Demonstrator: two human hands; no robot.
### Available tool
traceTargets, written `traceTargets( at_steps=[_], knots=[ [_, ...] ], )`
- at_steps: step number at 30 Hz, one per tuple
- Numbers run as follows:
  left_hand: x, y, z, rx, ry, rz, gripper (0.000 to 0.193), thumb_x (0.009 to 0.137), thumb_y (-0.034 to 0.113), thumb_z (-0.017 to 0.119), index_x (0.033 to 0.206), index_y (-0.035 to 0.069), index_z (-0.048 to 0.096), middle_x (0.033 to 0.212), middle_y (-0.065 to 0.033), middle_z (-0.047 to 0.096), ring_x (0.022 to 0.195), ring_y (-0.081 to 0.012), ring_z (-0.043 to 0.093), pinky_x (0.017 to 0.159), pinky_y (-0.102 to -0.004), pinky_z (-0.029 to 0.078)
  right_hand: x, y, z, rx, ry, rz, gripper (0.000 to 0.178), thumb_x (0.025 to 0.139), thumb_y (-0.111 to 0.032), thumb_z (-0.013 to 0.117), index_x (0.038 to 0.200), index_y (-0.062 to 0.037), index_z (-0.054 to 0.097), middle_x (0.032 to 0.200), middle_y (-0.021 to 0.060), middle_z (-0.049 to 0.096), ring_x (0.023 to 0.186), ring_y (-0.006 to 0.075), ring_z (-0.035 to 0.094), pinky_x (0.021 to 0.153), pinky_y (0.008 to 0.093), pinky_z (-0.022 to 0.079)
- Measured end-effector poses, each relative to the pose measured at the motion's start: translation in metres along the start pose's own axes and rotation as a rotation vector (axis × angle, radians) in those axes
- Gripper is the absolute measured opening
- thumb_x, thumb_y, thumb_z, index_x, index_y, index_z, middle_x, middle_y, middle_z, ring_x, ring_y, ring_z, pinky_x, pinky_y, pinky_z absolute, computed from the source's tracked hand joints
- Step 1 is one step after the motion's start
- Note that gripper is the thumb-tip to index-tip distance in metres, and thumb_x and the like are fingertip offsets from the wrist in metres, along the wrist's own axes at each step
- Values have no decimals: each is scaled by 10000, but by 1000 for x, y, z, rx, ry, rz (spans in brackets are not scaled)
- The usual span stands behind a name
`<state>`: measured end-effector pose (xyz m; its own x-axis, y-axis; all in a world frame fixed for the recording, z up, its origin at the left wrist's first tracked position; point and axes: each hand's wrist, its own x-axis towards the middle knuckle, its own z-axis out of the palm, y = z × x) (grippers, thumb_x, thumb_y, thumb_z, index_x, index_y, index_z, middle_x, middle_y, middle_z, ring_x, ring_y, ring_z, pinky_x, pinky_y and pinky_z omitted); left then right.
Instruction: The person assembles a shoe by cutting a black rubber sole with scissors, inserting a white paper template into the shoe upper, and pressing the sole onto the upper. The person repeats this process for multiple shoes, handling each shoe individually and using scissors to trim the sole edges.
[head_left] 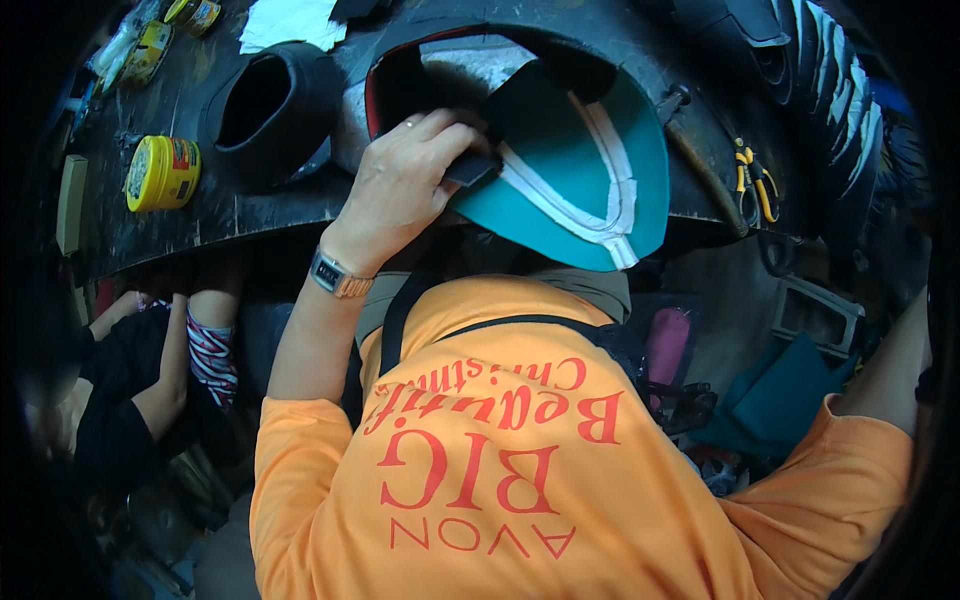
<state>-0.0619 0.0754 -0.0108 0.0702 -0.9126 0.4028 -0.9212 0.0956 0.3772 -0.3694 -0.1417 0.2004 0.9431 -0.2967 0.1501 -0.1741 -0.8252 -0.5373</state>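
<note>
My left hand [410, 170], with a watch at the wrist, is closed on a dark flap at the near left edge of a sewn workpiece. This workpiece [560, 200] has a teal face with white strips meeting in a V, and a black part with a red edge curving round behind. It lies at the table's near edge, partly over a grey stone-like block [480, 65]. My fingertips are partly hidden behind the flap. My right arm reaches out past the right rim, so the right hand is out of the picture.
Left on the dark table [225, 225] are a black tube-shaped piece [300, 100], a yellow tub [163, 174] and smaller yellow jars. Yellow-handled pliers [755, 180] lie right, before stacked black pieces [820, 90]. Another person [150, 360] sits lower left. Teal sheets [775, 395] lie lower right.
</note>
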Motion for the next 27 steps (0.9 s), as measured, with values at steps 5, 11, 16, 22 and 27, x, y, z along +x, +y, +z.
traceTargets(
  at_steps=[5,11,16,22,27],
  knots=[
    [0,1,-5,-33,-36,-2,381,704,-35,775,1056,76,676,1102,-90,678,1006,-315,655,862,-393,548,11,-20,-3,-37,-11,-92,385,980,-319,681,1153,23,716,1074,119,736,906,198,670,847,323,504],
    [1,-4,-6,-109,-28,14,381,723,-38,764,1084,63,696,1152,-96,695,1056,-315,673,902,-383,566,10,-51,-15,-9,214,-204,389,986,-334,673,1146,17,726,1077,117,740,928,209,683,871,331,514],
    [2,-9,-7,-90,-61,28,249,782,17,718,1029,45,692,1115,-102,690,1046,-301,664,890,-376,561,-7,84,60,120,421,610,275,985,-239,671,1110,-10,756,1026,125,748,938,237,701,880,359,528],
    [12,-10,-5,17,-91,96,200,827,19,701,1025,27,672,1104,-115,669,1017,-310,652,876,-373,554,-81,197,125,-705,226,709,237,904,-98,682,1115,0,729,1032,201,702,924,400,677,867,456,520],
    [19,-3,-9,-32,-158,65,181,861,47,693,1038,13,704,1108,-124,683,1023,-297,662,894,-369,553,-73,196,118,-551,213,816,220,902,-105,694,1084,18,711,1034,234,688,935,400,674,841,445,516]
  ],
)
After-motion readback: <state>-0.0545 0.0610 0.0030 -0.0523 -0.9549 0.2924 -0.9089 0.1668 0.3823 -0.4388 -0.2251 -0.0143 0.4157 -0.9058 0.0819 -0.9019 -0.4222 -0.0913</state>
